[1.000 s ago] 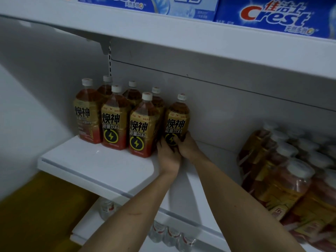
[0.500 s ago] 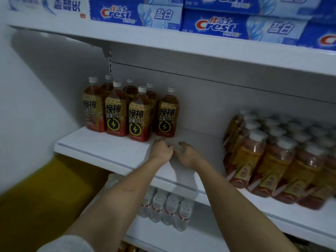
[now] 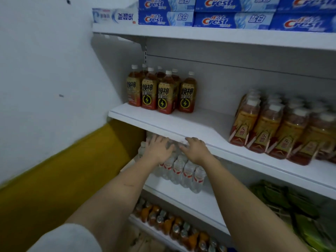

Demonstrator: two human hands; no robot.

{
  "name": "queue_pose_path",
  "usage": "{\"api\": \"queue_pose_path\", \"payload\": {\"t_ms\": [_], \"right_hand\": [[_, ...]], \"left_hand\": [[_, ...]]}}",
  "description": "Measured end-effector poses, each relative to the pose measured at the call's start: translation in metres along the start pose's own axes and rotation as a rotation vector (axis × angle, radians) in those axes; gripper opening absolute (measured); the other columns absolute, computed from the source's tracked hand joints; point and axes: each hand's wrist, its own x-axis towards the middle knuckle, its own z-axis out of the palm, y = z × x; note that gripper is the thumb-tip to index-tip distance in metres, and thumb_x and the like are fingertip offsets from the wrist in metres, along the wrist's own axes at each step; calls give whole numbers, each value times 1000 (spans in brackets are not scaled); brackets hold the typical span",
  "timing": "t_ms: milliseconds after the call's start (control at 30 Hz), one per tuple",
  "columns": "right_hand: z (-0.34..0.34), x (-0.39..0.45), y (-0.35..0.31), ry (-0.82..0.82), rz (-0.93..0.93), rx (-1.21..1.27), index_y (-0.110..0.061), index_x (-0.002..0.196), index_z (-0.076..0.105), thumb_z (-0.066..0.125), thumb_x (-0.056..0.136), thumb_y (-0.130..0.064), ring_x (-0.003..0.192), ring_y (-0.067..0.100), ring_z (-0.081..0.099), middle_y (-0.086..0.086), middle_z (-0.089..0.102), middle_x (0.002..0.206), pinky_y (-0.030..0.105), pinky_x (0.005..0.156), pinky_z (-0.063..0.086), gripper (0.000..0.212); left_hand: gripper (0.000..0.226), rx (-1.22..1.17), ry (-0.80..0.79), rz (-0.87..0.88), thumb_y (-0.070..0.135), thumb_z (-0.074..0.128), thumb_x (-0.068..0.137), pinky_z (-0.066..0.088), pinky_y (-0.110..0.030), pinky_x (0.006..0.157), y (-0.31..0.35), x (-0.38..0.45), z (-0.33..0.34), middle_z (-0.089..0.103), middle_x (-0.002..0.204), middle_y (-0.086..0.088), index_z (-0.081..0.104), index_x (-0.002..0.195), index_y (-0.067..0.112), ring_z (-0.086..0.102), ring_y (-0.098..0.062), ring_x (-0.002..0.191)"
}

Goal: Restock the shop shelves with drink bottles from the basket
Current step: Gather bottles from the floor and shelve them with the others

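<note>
Nearest the camera, two bare forearms reach forward and up toward the shelving. Both hands sit just below the front lip of the middle shelf (image 3: 160, 124), in front of a row of clear water bottles (image 3: 183, 171) on the shelf beneath. The left hand (image 3: 159, 149) and the right hand (image 3: 195, 150) are side by side, almost touching, fingers loosely spread and holding nothing.

Beyond and above them, on the middle shelf, stands the cluster of amber energy drink bottles (image 3: 163, 91), upright with white caps. The rightmost bottle (image 3: 187, 93) stands a little apart at the cluster's right edge. It lies up and slightly left of the right hand, so both hands are about equally near, the right perhaps a shade nearer. Further right on the same shelf are the tea bottles (image 3: 272, 128), and toothpaste boxes (image 3: 214, 20) fill the top shelf.

No basket is in view, so the next bottle must come from somewhere out of frame, probably below or behind.
</note>
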Motion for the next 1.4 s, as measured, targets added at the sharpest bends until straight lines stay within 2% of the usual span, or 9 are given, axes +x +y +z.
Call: {"api": "queue_pose_path", "payload": {"t_ms": [167,300,433,567,700,900,1100,1300,1400], "right_hand": [[21,-36,-40,-45,-58,-49,-20,156,27,36,97,-63,146,33,25,9,26,161,46,120,21,73],[50,-58,-68,-82,-42,-79,-24,156,24,29,96,-69,149,31,18,6,21,164,49,121,18,76],[83,-71,-93,-131,-23,-108,-25,157,23,28,97,-67,150,32,15,5,16,165,53,120,18,73],[135,-87,-144,-252,-75,-151,-25,157,20,27,97,-69,151,33,10,6,14,166,54,120,16,75],[187,-114,-200,-297,-132,-159,-24,155,26,29,98,-65,147,33,20,6,24,162,53,118,21,70],[262,-156,-257,-473,-170,-155,-26,157,22,31,97,-66,150,33,15,5,19,164,52,120,19,72],[319,-189,-298,-649,-209,-227,-27,158,17,29,96,-67,151,33,9,2,13,166,50,121,17,75],[360,-207,-342,-740,-391,-266,-22,158,19,34,99,-62,148,33,16,6,16,164,47,119,19,72],[384,-211,-358,-819,-440,-288,-28,156,24,33,95,-66,148,33,16,3,16,164,51,118,21,73]], "left_hand": [[57,46,-39,-48,53,24,102,13,-49,117,-30,-45,0,27,162,-1,33,152,30,17,-26,148],[61,77,-123,-98,53,19,102,4,-54,123,-60,-73,4,15,167,0,21,158,28,4,-24,153],[66,62,-141,-107,61,16,102,4,-54,122,-93,-109,6,17,166,0,19,159,29,7,-25,153],[66,37,-216,-205,63,18,101,5,-54,122,-155,-158,13,19,166,-2,22,158,29,7,-27,153],[66,-6,-242,-314,61,19,101,6,-53,123,-216,-209,16,21,165,-3,23,158,26,8,-27,153],[71,-34,-341,-489,66,16,100,5,-51,122,-293,-286,27,20,165,-4,20,158,26,11,-28,152],[72,-109,-368,-647,66,16,100,2,-49,122,-343,-363,46,17,166,-3,20,159,25,7,-26,153],[68,-219,-319,-788,63,21,101,3,-48,122,-379,-414,61,16,167,-2,19,159,27,4,-25,154],[67,-248,-314,-863,62,23,101,4,-49,123,-390,-431,68,16,167,-2,22,158,26,6,-24,154]]}}
